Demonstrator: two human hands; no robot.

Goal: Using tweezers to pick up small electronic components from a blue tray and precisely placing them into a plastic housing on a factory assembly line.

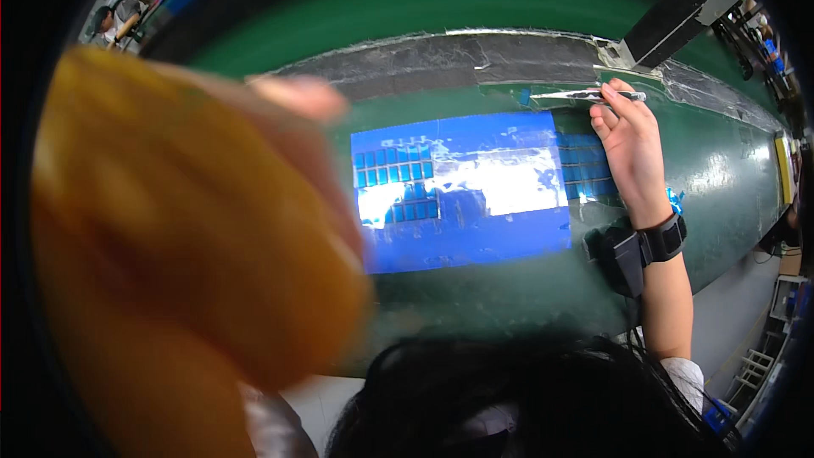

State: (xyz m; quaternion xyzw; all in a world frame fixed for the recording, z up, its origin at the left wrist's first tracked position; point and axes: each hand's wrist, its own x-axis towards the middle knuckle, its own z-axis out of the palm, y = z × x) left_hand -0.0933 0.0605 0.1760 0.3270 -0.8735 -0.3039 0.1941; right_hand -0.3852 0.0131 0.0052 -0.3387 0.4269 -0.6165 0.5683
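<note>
My right hand [629, 131] is closed on a pair of silver tweezers [585, 96], held level near the far side of the green table. At the tweezers' tip is a small blue piece [525, 98]; whether the tips grip it is too fine to tell. A blue sheet [466, 250] lies in the middle, with rows of small shiny blue rectangles [394, 174] on its left part. More blue rectangles [585, 165] lie between the sheet and my right hand. My left hand [309, 100] is raised very near the camera, smeared beside a large orange-brown blur.
A dark strip [407, 72] under clear film runs along the table's [721, 170] far side. A dark post [670, 17] rises at the far right. A black band with a box [623, 254] sits on my right wrist. Dark hair [509, 399] covers the near edge.
</note>
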